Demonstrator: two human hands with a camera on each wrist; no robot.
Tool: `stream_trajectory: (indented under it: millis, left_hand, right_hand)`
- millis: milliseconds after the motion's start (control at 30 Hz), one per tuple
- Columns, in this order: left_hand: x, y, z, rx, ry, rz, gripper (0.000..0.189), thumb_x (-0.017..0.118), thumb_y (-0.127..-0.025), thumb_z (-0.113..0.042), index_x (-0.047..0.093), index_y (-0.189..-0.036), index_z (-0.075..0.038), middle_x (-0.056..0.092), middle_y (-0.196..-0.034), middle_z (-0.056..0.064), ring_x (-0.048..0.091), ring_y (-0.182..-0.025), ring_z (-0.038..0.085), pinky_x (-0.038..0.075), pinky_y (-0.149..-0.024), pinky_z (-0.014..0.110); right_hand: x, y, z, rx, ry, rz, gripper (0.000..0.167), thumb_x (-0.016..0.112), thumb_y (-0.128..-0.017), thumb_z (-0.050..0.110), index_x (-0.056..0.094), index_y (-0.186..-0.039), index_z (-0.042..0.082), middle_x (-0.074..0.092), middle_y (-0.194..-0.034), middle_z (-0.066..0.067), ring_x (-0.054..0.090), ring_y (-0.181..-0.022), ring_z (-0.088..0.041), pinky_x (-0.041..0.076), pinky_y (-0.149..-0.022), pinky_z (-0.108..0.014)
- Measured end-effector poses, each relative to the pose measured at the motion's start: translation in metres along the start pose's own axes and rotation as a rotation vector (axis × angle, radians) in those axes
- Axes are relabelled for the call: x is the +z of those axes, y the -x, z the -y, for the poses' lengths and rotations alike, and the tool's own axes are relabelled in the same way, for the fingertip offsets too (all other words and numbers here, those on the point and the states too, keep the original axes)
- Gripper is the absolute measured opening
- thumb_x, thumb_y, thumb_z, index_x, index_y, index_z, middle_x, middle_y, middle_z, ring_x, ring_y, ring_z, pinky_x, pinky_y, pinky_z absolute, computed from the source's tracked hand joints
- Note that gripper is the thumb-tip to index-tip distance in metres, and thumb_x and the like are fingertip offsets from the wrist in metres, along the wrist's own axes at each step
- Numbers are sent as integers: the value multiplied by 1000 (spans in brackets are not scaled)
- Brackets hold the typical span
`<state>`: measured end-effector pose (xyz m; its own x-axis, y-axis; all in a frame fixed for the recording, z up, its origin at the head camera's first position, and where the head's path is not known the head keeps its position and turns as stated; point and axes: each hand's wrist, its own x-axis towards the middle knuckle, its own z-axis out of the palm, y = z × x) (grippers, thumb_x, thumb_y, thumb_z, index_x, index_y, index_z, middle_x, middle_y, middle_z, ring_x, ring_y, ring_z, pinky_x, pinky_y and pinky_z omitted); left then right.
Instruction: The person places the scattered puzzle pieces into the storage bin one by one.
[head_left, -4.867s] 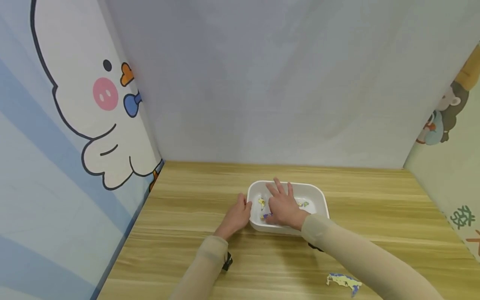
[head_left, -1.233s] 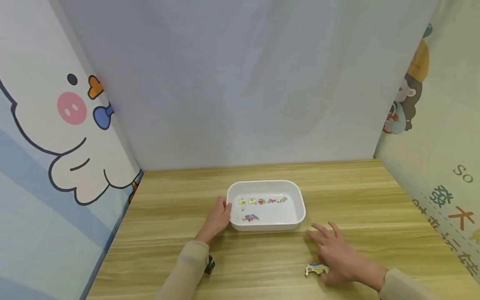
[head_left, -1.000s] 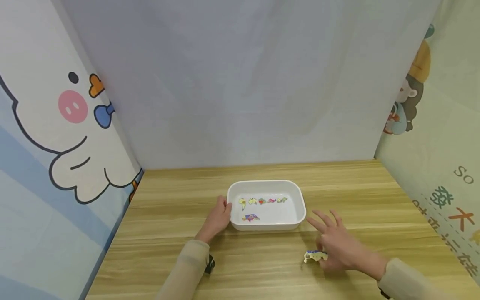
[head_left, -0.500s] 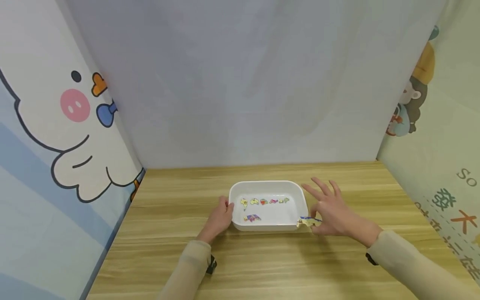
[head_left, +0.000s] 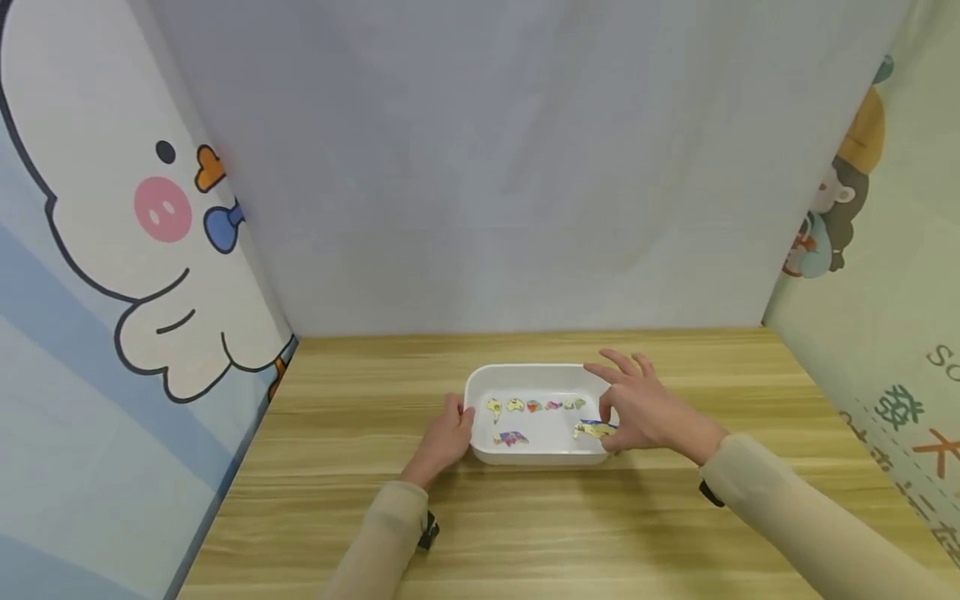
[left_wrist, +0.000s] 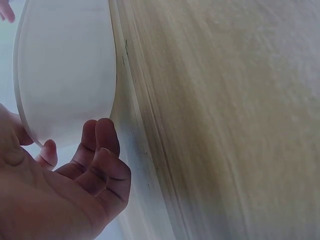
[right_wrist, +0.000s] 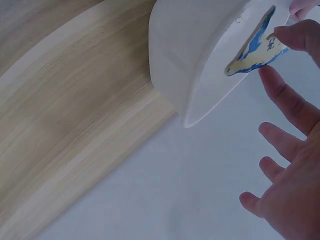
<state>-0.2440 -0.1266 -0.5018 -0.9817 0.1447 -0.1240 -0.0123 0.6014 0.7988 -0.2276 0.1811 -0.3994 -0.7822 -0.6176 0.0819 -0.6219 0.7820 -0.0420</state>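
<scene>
In the head view a white tray (head_left: 536,458) with rounded corners stands on the wooden table. My left hand (head_left: 442,437) grips its left end, thumb at the rim; in the left wrist view the other fingers curl near the outer wall. Over the tray's right part, my right hand (head_left: 648,408) pinches a flat, irregular cream-and-blue piece (head_left: 592,428) between thumb and index finger, the other fingers spread. Dark marks like writing show on this piece (right_wrist: 257,50) in the right wrist view. A small row with a cream piece (head_left: 494,408) and several others lies inside, behind a purple piece (head_left: 512,438).
The wooden table (head_left: 360,392) runs back to a pale curtain (head_left: 480,167). Printed cartoon cloths hang on the left (head_left: 97,250) and right (head_left: 885,333) sides. A black strap (head_left: 428,531) shows at my left wrist.
My right hand has picked the cream-and-blue piece off the table and carried it forward and left, over the tray. The left hand has stayed at the tray's left end.
</scene>
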Motion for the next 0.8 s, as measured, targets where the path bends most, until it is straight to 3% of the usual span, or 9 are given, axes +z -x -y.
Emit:
stream_trajectory:
  millis: [367, 600, 800]
  left_hand:
    - [0, -1, 3, 7, -12, -5, 16, 39, -103, -25, 41, -105, -9, 52, -82, 8, 51, -71, 21, 41, -61, 34]
    - [-1, -1, 1, 7, -10, 5, 15, 37, -104, -24, 40, -106, -9, 51, -82, 8, 50, -70, 21, 41, -60, 34]
    - [-1, 0, 1, 1, -1, 20, 16, 37, -104, -24, 40, -107, -9, 51, -82, 8, 49, -70, 20, 41, -60, 33]
  right_hand:
    - [18, -32, -6, -15, -101, 107, 15, 77, -66, 30, 62, -62, 27, 54, -129, -16, 39, -126, -39, 36, -87, -65]
    - [24, -46, -3, -25, -58, 138, 21, 78, -64, 31, 59, -58, 25, 58, -123, -14, 43, -122, -37, 35, -93, -58]
    - [34, -56, 6, -23, -48, 221, 26, 79, -66, 34, 57, -56, 24, 58, -123, -13, 42, -122, -35, 31, -95, -57]
